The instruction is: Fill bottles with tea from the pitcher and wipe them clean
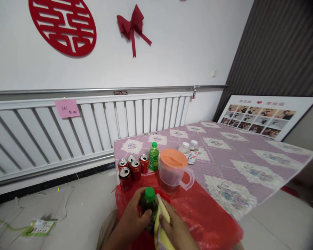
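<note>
My left hand (137, 217) is wrapped around a green-capped plastic bottle (150, 201), held upright over a red plastic sheet (211, 222). From the right, my right hand (176, 222) grips a yellow cloth (163, 232) and presses it against the bottle's side. Just beyond stands a clear plastic pitcher (169, 177) with an orange lid (173, 158) and some liquid at its bottom. Behind the pitcher's left side is another green bottle (153, 157). Several opened red drink cans (135, 169) are grouped to the left of it. The lower part of the held bottle is partly hidden by my fingers.
Two white-capped bottles (192, 152) stand behind the pitcher on the purple patterned tablecloth (234, 135). A white radiator (146, 116) runs along the wall, with a pink note (67, 108) on it. A photo board (266, 116) leans at the far right. Cables lie on the floor (86, 208) at left.
</note>
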{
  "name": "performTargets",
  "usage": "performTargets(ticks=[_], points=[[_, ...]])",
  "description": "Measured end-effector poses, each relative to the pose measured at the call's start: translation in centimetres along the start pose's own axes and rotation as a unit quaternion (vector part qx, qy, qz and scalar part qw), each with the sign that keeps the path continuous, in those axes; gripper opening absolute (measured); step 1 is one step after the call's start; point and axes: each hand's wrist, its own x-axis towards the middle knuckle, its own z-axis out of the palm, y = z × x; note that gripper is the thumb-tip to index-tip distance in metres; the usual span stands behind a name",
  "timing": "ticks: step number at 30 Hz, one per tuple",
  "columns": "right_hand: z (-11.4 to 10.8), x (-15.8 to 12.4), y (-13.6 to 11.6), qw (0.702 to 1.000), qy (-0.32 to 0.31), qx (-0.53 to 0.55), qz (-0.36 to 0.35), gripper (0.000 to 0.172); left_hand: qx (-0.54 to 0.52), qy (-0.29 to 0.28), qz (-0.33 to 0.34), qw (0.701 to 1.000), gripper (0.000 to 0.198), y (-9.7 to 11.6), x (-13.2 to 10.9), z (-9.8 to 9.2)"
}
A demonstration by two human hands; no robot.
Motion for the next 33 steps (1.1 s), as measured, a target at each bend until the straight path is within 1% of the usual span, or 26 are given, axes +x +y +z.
performTargets(ticks=[3, 7, 10, 12, 14, 16, 18, 20, 22, 26, 30, 33], points=[[0.3, -0.1, 0.4, 1.000, 0.005, -0.013, -0.008, 0.060, 0.012, 0.015, -0.017, 1.000, 0.060, 1.0, -0.2, 0.1], [0.2, -0.2, 0.5, 1.000, 0.005, -0.009, -0.018, 0.058, 0.044, 0.030, -0.030, 0.998, 0.053, 2.5, -0.6, 0.3], [-0.3, -0.4, 0.1, 0.999, 0.021, -0.002, -0.024, 0.057, 0.067, 0.080, -0.016, 0.994, 0.047, 2.8, -0.6, 0.6], [-0.8, -0.4, -0.7, 0.999, 0.040, 0.009, -0.034, 0.056, 0.082, 0.110, -0.008, 0.990, 0.041, 2.7, -0.5, 0.8], [-1.5, -0.4, -1.9, 0.997, 0.058, 0.022, -0.048, 0.056, 0.087, 0.108, -0.010, 0.990, 0.038, 2.6, -0.4, 0.9], [-2.1, -0.2, -3.2, 0.995, 0.070, 0.033, -0.060, 0.056, 0.083, 0.090, -0.016, 0.992, 0.039, 2.8, -0.4, 0.8], [-2.4, 0.0, -4.1, 0.994, 0.072, 0.036, -0.068, 0.056, 0.076, 0.075, -0.020, 0.994, 0.040, 3.2, -0.5, 0.7], [-2.5, 0.1, -4.5, 0.995, 0.065, 0.035, -0.070, 0.056, 0.068, 0.062, -0.024, 0.995, 0.041, 3.5, -0.6, 0.5], [-2.4, 0.2, -4.2, 0.997, 0.052, 0.035, -0.054, 0.058, 0.062, 0.056, -0.027, 0.996, 0.043, 3.6, -0.6, 0.5], [-1.8, -0.1, -2.5, 1.000, 0.012, 0.022, -0.002, 0.061, 0.068, 0.059, -0.031, 0.995, 0.048, 3.0, -0.7, 0.5], [-1.1, -0.5, -0.8, 1.000, -0.012, -0.017, 0.001, 0.061, 0.072, 0.065, -0.022, 0.995, 0.045, 2.8, -0.7, 0.7], [-0.8, -0.7, -0.1, 0.999, -0.016, -0.037, -0.008, 0.062, 0.073, 0.064, -0.027, 0.995, 0.044, 3.0, -0.7, 0.8]])
